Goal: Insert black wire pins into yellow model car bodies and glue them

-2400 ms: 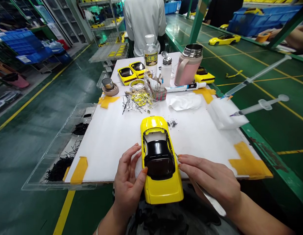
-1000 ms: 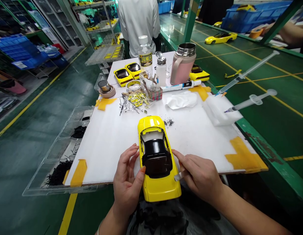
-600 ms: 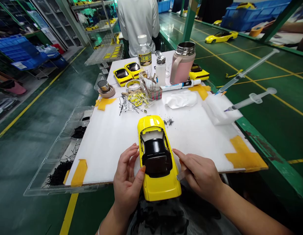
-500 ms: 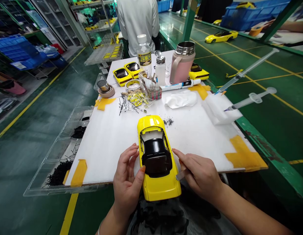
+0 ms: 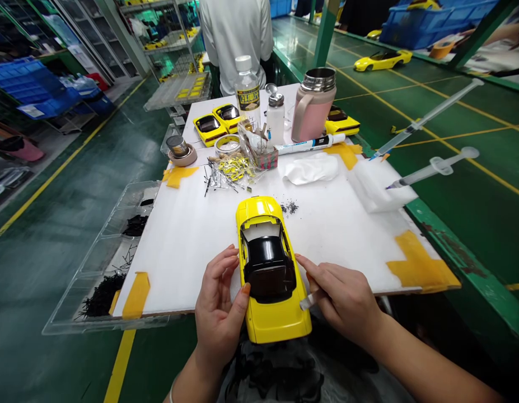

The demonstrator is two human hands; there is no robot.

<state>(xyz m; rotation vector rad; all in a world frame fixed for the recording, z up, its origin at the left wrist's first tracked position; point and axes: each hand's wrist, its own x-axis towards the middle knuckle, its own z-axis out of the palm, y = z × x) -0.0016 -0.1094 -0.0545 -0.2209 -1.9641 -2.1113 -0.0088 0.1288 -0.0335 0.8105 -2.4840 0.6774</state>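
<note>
A yellow model car body [image 5: 280,327] with a black roof and dark rear window lies at the front edge of the white work board, tail towards me. My left hand [image 5: 220,302] holds it along its left side, thumb on the rear flank and fingers at the door. On the other side, my right hand [image 5: 341,294] has its index fingertip at the car's right flank. Between the curled fingers of that hand is a flat greyish strip [image 5: 309,300], its end by the rear fender; its full shape is hidden in the hand.
Beyond the car are tiny black bits [image 5: 290,207], a bag of small yellow parts [image 5: 234,168], a white cloth [image 5: 312,169], a marker [image 5: 309,144] and a pink flask [image 5: 313,109]. Two syringes [image 5: 438,166] stick into white foam [image 5: 380,190]. A co-worker [image 5: 238,39] stands ahead.
Almost nothing differs. The view has shifted very slightly; both hands keep their places at the car body.
</note>
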